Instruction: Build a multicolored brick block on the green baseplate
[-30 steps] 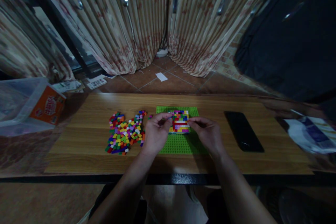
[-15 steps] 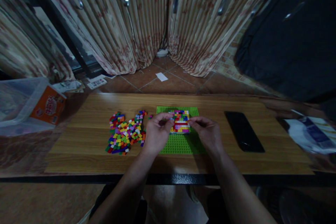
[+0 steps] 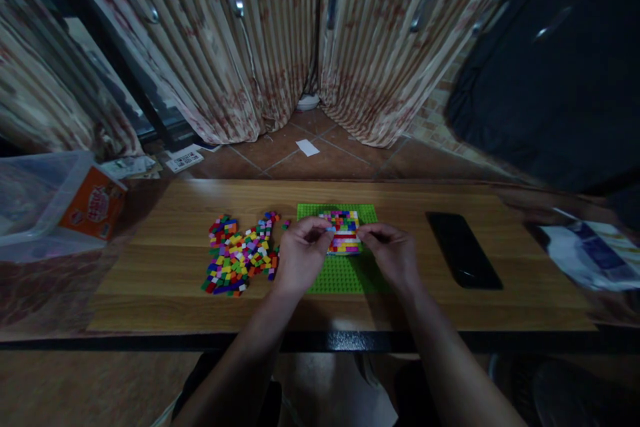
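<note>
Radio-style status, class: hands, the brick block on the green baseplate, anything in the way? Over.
Left hand, right hand: fingertips at brick block's sides, grip unclear. Block sits on green baseplate. Loose bricks left, phone right, both apart.

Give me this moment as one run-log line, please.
left hand: at left edge of multicoloured plastic-brick build; right hand: at its right edge; build: on green studded baseplate; loose coloured bricks: left; black flat phone: right

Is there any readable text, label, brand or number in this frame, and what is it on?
Nothing can be read for certain.
Orange box: red and white logo, too blurred to read.
Papers on the floor: print too small to read.
Packet at the right edge: dark print, blurred.
</note>
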Available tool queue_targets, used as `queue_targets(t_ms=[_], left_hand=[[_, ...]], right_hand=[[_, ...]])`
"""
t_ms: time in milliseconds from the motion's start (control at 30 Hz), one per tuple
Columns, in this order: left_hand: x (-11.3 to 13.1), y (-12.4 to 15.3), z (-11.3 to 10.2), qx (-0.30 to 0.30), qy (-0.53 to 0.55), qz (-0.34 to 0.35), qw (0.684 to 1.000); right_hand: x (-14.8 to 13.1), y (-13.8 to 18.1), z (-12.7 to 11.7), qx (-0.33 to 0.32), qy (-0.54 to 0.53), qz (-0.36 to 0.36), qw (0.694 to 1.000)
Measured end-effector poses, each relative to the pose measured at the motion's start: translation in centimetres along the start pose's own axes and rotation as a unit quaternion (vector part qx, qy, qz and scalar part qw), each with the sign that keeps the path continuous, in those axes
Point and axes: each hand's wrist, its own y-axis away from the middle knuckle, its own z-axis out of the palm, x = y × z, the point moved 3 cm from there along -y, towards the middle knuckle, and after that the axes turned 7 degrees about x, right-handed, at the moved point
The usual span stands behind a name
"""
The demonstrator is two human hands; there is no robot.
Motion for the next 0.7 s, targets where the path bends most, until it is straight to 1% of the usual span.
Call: queue_targets(t_ms=[100,167,233,300,400,533,700], left_hand=[[-0.2,0.3,0.3,-0.011,-0.032,0.031,0.999],[0.0,0.4,0.5,-0.022,-0.067,0.062,0.996],[0.4,0.6,0.7,-0.031,-0.105,0.094,0.990],[0.9,0.6,0.9,-0.032,-0.139,0.125,0.982],[1.5,0.6,1.3,-0.014,-0.182,0.164,0.970],[1.7,0.5,2.0,0.011,-0.232,0.187,0.955],[1.3,0.7,3.0,-0.006,-0.268,0.186,0.945]], right_hand=[[0.0,0.0,0.0,-0.006,0.001,-0.001,1.000],[0.0,0.0,0.0,-0.018,-0.009,0.002,1.000],[0.2,-0.1,-0.1,-0.015,-0.028,0.010,0.999],[0.4,-0.2,-0.4,0.011,-0.049,0.025,0.998],[0.6,-0.5,-0.6,0.054,-0.065,0.050,0.995],[0.7,-0.5,-0.5,0.054,-0.078,0.074,0.993],[0.5,-0.3,-0.5,0.040,-0.083,0.078,0.993]])
